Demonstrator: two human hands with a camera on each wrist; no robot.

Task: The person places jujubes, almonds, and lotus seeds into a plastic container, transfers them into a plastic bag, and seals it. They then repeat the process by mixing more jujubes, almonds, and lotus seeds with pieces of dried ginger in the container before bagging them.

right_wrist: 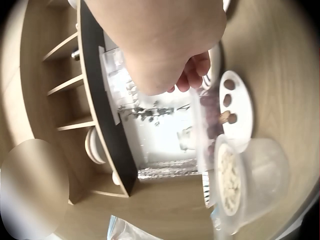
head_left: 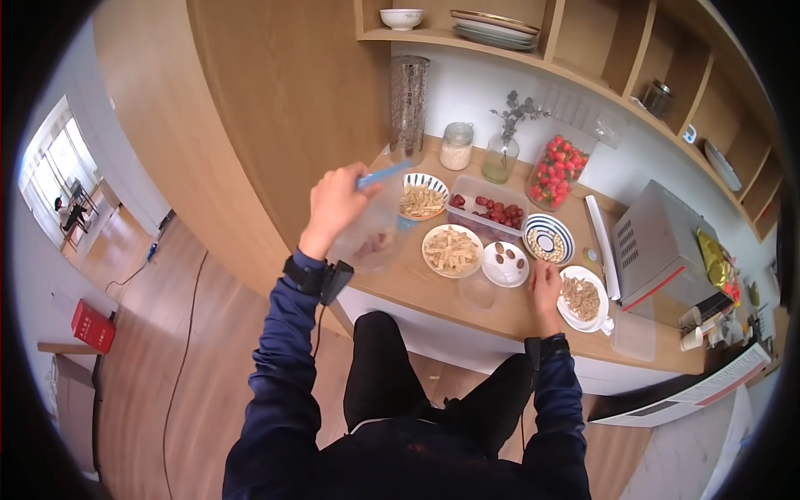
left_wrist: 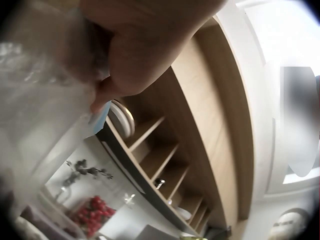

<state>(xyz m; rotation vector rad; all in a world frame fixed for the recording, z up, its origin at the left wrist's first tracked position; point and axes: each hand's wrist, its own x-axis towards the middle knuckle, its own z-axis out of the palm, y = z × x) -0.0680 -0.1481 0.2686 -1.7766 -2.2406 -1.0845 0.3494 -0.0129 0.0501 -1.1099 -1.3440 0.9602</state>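
Observation:
In the head view my left hand (head_left: 336, 208) grips the blue-edged top of a clear bag (head_left: 367, 237), with something pinkish-brown low inside it. The left wrist view shows this hand (left_wrist: 145, 47) on the blurred clear plastic (left_wrist: 45, 115). My right hand (head_left: 547, 292), its fingers loosely curled, hovers between a plate of brown shreds (head_left: 581, 298), a blue-ringed bowl of pale pieces (head_left: 547, 239) and a small white plate (head_left: 506, 273) with several brown ovals. Nothing shows in its fingers in the right wrist view, where part of the hand (right_wrist: 165, 45) hides the rest.
Plates of pale slices (head_left: 451, 251) and pale strips (head_left: 422, 200), a tub of dark red fruit (head_left: 492, 210), strawberries (head_left: 557, 173), a jar (head_left: 457, 147), a vase (head_left: 500, 160) and a clear cup (head_left: 477, 292) stand on the counter. A microwave (head_left: 667, 246) is at right, below shelves.

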